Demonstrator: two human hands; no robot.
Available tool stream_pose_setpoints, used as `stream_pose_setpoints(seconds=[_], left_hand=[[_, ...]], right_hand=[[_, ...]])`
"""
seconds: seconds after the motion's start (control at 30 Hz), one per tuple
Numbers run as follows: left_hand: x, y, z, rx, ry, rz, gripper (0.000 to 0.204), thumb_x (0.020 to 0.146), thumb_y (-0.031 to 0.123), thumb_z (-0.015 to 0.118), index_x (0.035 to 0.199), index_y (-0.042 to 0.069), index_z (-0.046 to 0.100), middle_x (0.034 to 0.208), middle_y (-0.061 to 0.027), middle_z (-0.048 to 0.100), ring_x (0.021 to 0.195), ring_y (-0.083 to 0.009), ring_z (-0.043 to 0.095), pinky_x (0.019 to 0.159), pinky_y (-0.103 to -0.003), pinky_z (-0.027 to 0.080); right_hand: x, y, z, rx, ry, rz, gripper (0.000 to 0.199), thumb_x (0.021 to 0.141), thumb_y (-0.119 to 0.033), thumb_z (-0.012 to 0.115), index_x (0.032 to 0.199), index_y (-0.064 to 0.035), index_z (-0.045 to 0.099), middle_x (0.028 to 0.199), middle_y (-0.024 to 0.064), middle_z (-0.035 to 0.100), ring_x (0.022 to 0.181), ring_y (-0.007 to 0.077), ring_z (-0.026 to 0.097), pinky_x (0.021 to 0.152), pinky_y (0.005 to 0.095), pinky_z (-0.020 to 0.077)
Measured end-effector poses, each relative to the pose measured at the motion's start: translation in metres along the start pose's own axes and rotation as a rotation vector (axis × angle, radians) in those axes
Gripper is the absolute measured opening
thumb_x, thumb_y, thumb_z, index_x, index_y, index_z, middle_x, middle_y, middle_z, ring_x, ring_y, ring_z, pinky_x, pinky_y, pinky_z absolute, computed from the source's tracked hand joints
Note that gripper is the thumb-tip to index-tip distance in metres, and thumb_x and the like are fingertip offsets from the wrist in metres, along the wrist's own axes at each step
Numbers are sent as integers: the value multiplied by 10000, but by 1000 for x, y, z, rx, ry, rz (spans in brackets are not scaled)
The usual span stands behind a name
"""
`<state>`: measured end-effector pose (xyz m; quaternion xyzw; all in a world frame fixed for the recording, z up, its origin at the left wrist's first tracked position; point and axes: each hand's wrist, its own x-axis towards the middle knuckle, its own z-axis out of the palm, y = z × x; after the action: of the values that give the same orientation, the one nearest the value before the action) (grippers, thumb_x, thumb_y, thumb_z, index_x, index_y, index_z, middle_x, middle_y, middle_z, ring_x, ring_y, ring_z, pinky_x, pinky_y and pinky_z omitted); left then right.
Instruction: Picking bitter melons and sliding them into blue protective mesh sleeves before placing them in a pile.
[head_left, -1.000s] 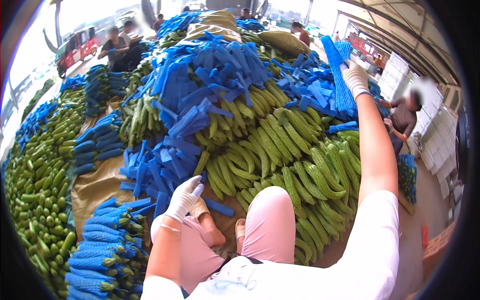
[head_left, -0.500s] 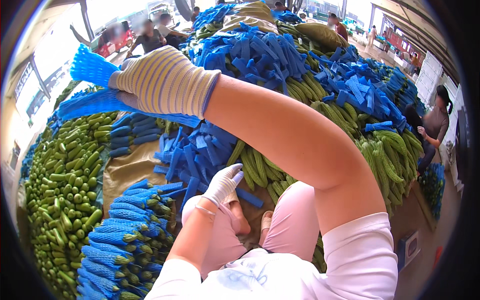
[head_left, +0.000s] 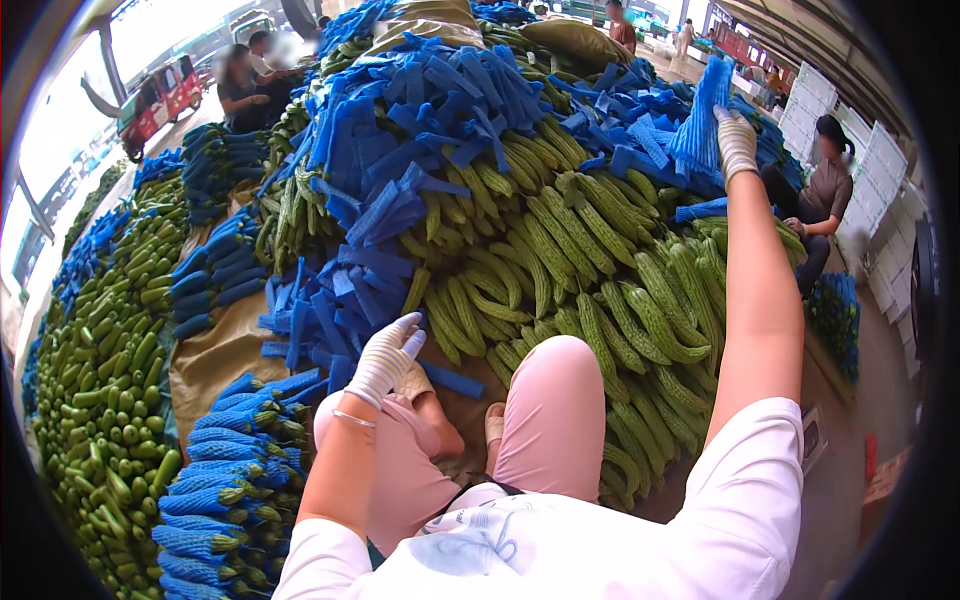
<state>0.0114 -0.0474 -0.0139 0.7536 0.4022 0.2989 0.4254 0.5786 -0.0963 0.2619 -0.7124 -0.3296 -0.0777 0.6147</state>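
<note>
Far out to the right, my right hand (head_left: 738, 145) in a striped knit glove is closed around some blue foam net sleeves (head_left: 700, 125), raised above the heap. My left hand (head_left: 385, 362), gloved too, hovers over my left knee with fingers apart and nothing in them. Beside it lies a pile of loose blue foam net sleeves (head_left: 345, 300). Bumpy green bitter melons (head_left: 570, 240) are stacked before me, between my two hands. Sleeved bitter melons (head_left: 225, 450) form a stack at my lower left, their green tips sticking out.
Smooth green gourds (head_left: 105, 420) cover the far left beside a brown sheet (head_left: 215, 365). More loose sleeves (head_left: 420, 95) top the heap ahead. One person (head_left: 825, 195) sits at the right; others (head_left: 250, 85) are at the back left. White crates (head_left: 810, 100) stand behind.
My right arm has swung from the upper left, across my front, to the upper right with blue sleeves in hand. The view has turned rightward. My left hand stays near my knee.
</note>
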Motion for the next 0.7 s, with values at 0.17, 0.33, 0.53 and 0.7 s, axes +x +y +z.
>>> stream_pose_setpoints(seconds=[0.17,0.33,0.53,0.7], left_hand=[[-1,14,14,-247,35,-11,460,903,116,562,1343,66,436,1112,-53,585,957,-112,544,857,-230,423],[-24,88,18,-831,-36,-34,546,919,265,561,1400,118,347,1214,-87,543,1022,-180,572,857,-303,468],[-57,119,20,-851,-23,40,282,893,281,612,1125,122,608,866,35,631,711,-50,581,605,-214,473],[-74,128,0,-653,252,-15,155,887,262,619,964,127,622,812,27,643,632,-40,557,534,-180,420]], right_hand=[[-157,-30,26,103,-1012,33,291,801,-179,632,1049,-26,615,906,38,631,834,109,573,806,259,453],[-271,-50,47,242,-1633,-140,227,798,-64,524,1002,-5,605,872,24,609,846,95,532,811,260,440],[-330,-50,59,278,-1640,-307,234,763,-20,515,978,-3,609,798,72,611,779,135,547,776,290,461],[-349,-42,70,473,-1378,-445,212,735,29,501,916,0,607,982,125,614,836,216,588,801,305,473]])
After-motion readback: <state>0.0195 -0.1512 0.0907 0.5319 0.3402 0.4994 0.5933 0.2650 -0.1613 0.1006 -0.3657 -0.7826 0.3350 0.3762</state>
